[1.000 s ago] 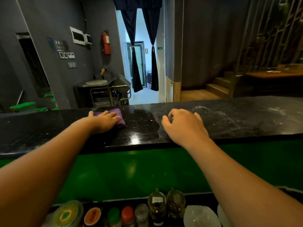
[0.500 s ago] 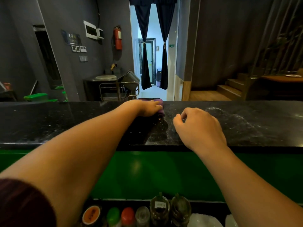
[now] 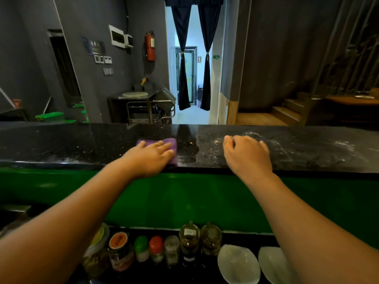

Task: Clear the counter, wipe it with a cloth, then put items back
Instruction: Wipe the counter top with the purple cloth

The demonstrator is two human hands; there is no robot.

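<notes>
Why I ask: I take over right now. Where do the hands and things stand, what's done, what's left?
Left hand presses the purple cloth flat on the black counter. Right hand rests on the counter, fingers loosely curled, holding nothing.
On the lower shelf: jars, bottles, two white dishes.
Done: counter cleared, wiping under way.
Left: wipe the white smears to the right, put items back.

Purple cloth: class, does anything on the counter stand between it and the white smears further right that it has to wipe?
Yes. The right hand rests on the counter between the cloth under the left hand and the white smears. No other object shows on that stretch.
</notes>
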